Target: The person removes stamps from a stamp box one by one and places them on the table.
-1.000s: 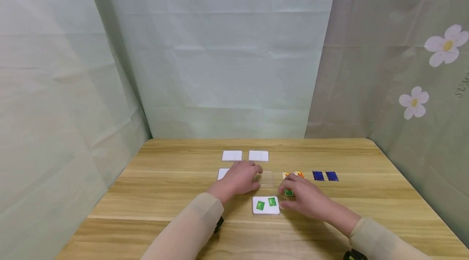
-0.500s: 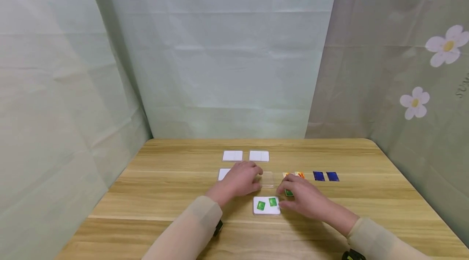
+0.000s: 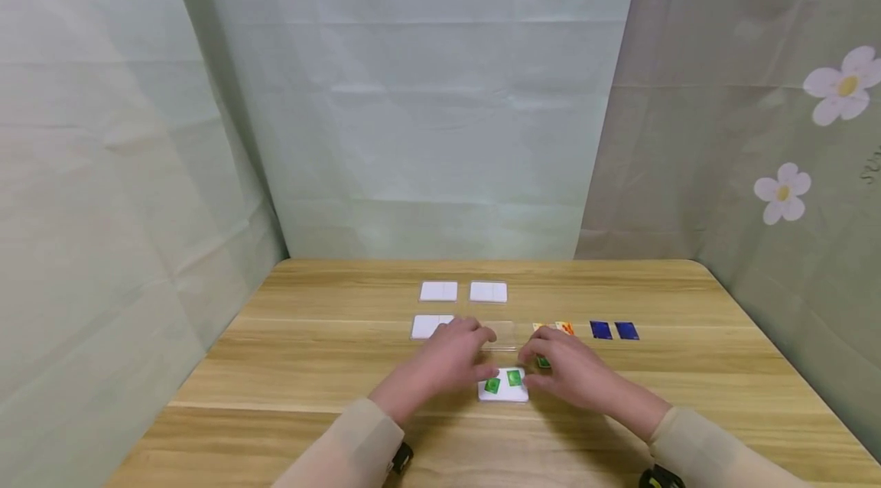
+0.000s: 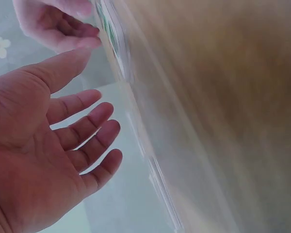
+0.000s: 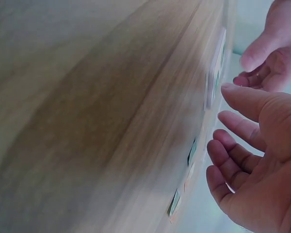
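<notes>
A white card-like case lies on the table in the head view, with two small green cards on it. My left hand hovers at its left side, thumb tip over its left part. In the left wrist view the fingers are spread and lightly bent, holding nothing. On the other side my right hand has its thumb near the case's right edge; its fingers bend loosely with nothing visible between them. Just beyond, between the hands, lies a clear plastic piece. Another green card shows partly under the right fingers.
Two white cases lie farther back, and another white case sits beyond the left hand. Orange cards are partly hidden behind the right hand. Two dark blue cards lie to the right. Cloth curtains surround the wooden table.
My left hand has come nearer, from beside the clear plastic to the case with green cards, showing more of the white case behind it. The right hand has barely moved.
</notes>
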The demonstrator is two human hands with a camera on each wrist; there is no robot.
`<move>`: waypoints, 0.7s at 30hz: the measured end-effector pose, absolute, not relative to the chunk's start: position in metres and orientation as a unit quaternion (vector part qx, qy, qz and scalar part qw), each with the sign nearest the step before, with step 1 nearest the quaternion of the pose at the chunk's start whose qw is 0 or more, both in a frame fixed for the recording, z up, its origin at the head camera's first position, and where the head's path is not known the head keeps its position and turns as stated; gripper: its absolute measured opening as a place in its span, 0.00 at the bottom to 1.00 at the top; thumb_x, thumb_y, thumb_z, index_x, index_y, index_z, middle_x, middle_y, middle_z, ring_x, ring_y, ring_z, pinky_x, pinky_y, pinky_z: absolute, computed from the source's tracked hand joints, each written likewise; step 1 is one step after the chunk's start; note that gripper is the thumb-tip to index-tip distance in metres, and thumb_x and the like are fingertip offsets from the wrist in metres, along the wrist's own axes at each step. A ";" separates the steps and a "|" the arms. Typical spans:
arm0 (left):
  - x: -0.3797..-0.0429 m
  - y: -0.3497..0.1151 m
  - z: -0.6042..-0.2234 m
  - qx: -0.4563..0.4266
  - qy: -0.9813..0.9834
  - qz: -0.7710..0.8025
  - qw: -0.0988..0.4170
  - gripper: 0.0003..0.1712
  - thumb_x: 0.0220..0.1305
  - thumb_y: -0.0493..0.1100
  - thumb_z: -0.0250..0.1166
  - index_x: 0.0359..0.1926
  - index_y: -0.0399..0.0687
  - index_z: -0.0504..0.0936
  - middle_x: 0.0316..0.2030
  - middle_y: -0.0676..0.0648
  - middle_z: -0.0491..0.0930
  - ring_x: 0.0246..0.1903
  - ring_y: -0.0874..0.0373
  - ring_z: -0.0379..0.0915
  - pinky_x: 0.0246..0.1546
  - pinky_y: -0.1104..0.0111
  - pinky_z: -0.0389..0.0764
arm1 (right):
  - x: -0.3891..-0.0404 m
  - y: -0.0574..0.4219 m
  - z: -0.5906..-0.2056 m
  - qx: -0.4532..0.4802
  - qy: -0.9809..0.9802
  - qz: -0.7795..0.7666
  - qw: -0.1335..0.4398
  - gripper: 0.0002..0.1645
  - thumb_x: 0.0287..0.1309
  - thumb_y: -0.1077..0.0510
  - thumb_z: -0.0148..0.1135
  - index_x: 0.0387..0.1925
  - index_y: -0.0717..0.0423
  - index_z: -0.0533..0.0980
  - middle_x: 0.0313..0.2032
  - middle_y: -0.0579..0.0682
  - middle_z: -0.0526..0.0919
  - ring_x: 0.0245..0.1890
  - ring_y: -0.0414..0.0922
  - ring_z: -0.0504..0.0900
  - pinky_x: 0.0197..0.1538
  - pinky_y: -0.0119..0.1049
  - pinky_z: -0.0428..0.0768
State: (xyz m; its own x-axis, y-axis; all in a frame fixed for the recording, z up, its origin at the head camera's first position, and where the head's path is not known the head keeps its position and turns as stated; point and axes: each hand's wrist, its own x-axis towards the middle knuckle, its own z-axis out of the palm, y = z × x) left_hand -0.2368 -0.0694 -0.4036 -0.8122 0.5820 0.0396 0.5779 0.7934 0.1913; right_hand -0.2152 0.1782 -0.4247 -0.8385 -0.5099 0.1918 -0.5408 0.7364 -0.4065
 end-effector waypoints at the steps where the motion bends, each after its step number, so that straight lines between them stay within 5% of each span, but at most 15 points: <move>1: -0.234 -0.069 -0.403 0.308 0.946 0.098 0.011 0.31 0.70 0.57 0.79 0.67 0.49 0.85 0.61 0.47 0.84 0.62 0.50 0.78 0.66 0.52 0.78 | -0.215 0.178 -0.425 0.283 -0.931 0.228 0.034 0.15 0.60 0.54 0.85 0.47 0.46 0.89 0.48 0.42 0.85 0.45 0.44 0.82 0.48 0.45 0.84; 21: -0.217 -0.074 -0.413 0.321 0.940 0.112 0.007 0.37 0.58 0.57 0.86 0.64 0.46 0.86 0.55 0.49 0.84 0.50 0.58 0.76 0.58 0.62 0.80 | -0.220 0.173 -0.426 0.272 -0.935 0.227 0.024 0.15 0.61 0.53 0.85 0.47 0.47 0.89 0.46 0.43 0.85 0.44 0.43 0.82 0.48 0.47 0.82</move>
